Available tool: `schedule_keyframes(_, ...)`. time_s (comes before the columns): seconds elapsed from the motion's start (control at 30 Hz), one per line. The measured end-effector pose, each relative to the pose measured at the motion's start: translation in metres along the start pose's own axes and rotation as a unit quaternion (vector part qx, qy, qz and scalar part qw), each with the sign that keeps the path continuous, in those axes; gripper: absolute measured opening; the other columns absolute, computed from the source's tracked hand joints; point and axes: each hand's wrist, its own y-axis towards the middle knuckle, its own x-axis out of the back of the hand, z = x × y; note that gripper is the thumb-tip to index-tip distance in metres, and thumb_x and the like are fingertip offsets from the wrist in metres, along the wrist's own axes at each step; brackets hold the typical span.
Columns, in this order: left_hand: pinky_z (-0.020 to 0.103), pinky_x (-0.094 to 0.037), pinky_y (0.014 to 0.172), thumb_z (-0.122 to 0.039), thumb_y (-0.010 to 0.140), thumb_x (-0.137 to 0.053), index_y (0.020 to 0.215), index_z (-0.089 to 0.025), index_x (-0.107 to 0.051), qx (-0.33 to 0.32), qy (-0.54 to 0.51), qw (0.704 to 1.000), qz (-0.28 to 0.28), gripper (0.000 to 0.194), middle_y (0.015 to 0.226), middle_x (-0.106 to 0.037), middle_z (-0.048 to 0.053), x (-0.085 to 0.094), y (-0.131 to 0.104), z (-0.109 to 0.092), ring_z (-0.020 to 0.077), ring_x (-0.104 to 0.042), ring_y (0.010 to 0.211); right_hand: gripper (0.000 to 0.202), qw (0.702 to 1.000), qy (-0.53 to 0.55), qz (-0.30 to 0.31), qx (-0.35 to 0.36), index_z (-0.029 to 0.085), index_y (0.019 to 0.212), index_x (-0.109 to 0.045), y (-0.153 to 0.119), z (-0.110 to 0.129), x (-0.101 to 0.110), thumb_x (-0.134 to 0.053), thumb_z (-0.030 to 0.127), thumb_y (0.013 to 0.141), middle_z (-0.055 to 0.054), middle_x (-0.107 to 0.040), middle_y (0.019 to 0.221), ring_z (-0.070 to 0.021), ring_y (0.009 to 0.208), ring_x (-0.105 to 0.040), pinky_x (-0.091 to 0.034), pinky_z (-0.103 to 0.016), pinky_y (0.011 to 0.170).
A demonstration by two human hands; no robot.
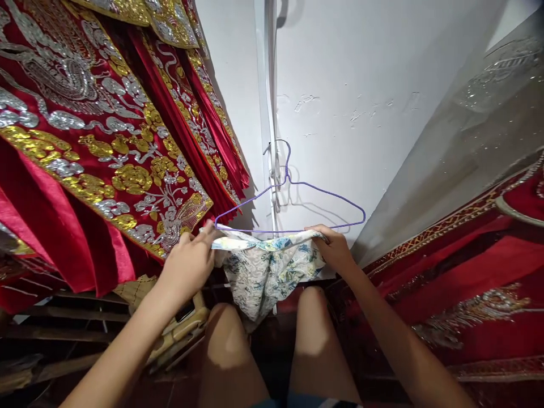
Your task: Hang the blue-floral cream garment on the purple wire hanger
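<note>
A thin purple clothes hanger (321,188) hangs by its hook against a white upright strip on the wall. Just under its bottom bar, a pale garment (272,272) with a blue and yellow floral print is stretched between my two hands. My left hand (191,260) grips the garment's left upper edge near the hanger's left corner. At the other end, my right hand (334,245) is closed on the upper right edge, close below the bar. Folds of the fabric droop between my knees. Some of my fingertips are hidden by cloth.
Red cloth with gold and silver sequin embroidery (131,175) hangs on the left. A bamboo frame (182,334) stands low beside my left leg. On the right are a grey glossy panel (459,141) and more red embroidered cloth (480,283). Ahead is a white wall (361,68).
</note>
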Motion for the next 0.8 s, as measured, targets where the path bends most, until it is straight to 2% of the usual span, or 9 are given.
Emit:
schedule_keyframes(0.1,0.054,-0.051,0.092,-0.027,0.094,-0.036,0.129,-0.013,-0.066,0.004,0.021,0.997,-0.068,0.047,0.166,-0.027,0.014,0.021,0.015,0.007,0.0374,-0.061,0.109,0.029,1.0,-0.001,-0.006,0.012,0.023,0.104,-0.075,-0.004,0.003,-0.004,-0.053,0.038,0.092,-0.001,-0.068,0.078,-0.0197,0.074,-0.06,-0.043,-0.027,0.065)
schedule_keyframes(0.23,0.054,-0.054,0.082,-0.027,0.094,-0.039,0.131,-0.01,-0.061,0.003,0.066,0.997,-0.035,0.047,0.166,-0.024,0.022,0.046,0.041,0.004,0.0424,-0.063,0.113,0.026,1.0,0.016,-0.025,-0.006,0.022,0.097,-0.072,-0.006,0.004,-0.011,-0.052,0.037,0.09,0.0,-0.059,0.069,-0.0195,0.072,-0.055,-0.041,-0.028,0.064)
schedule_keyframes(0.3,0.053,-0.054,0.084,-0.027,0.096,-0.037,0.136,-0.009,-0.056,-0.005,0.094,0.995,-0.01,0.048,0.16,-0.033,0.026,0.052,0.053,0.0,0.0428,-0.063,0.116,0.024,0.999,0.039,-0.03,-0.016,0.022,0.092,-0.07,-0.007,0.004,-0.014,-0.052,0.037,0.089,0.0,-0.057,0.068,-0.0197,0.072,-0.053,-0.041,-0.028,0.064)
schedule_keyframes(0.37,0.052,-0.053,0.086,-0.024,0.096,-0.037,0.135,-0.008,-0.055,-0.027,0.126,0.992,0.004,0.046,0.146,-0.051,0.027,0.053,0.063,-0.005,0.0418,-0.064,0.114,0.022,0.997,0.065,-0.028,-0.019,0.022,0.089,-0.068,-0.008,0.004,-0.016,-0.052,0.037,0.087,0.0,-0.056,0.07,-0.0196,0.073,-0.053,-0.042,-0.028,0.064)
schedule_keyframes(0.47,0.049,-0.051,0.085,-0.019,0.093,-0.04,0.126,-0.005,-0.058,-0.074,0.164,0.984,0.015,0.039,0.121,-0.065,0.026,0.052,0.073,-0.014,0.0401,-0.068,0.104,0.02,0.996,0.084,-0.028,-0.018,0.022,0.09,-0.065,-0.01,0.008,-0.021,-0.052,0.037,0.087,0.0,-0.056,0.072,-0.019,0.072,-0.052,-0.041,-0.028,0.065)
schedule_keyframes(0.63,0.049,-0.048,0.085,-0.016,0.088,-0.046,0.107,-0.006,-0.063,-0.153,0.132,0.979,0.028,0.027,0.104,-0.068,0.025,0.056,0.096,-0.025,0.0384,-0.071,0.092,0.019,0.995,0.084,-0.052,-0.028,0.022,0.087,-0.063,-0.013,0.015,-0.026,-0.051,0.037,0.089,0.001,-0.056,0.073,-0.0175,0.071,-0.05,-0.041,-0.027,0.066)
schedule_keyframes(0.73,0.047,-0.048,0.088,-0.015,0.084,-0.05,0.083,-0.012,-0.064,-0.229,0.099,0.965,0.081,0.014,0.089,-0.07,0.017,0.064,0.121,-0.019,0.0347,-0.071,0.09,0.019,0.994,0.074,-0.075,-0.032,0.022,0.082,-0.06,-0.013,0.017,-0.027,-0.05,0.037,0.089,0.002,-0.05,0.068,-0.0164,0.066,-0.045,-0.038,-0.027,0.063)
schedule_keyframes(0.8,0.044,-0.047,0.089,-0.019,0.081,-0.055,0.074,-0.016,-0.063,-0.271,0.081,0.952,0.12,0.011,0.077,-0.067,0.011,0.07,0.138,-0.011,0.0316,-0.07,0.086,0.019,0.994,0.068,-0.082,-0.034,0.023,0.078,-0.057,-0.013,0.018,-0.027,-0.05,0.037,0.088,0.003,-0.044,0.065,-0.0161,0.064,-0.042,-0.036,-0.027,0.06)
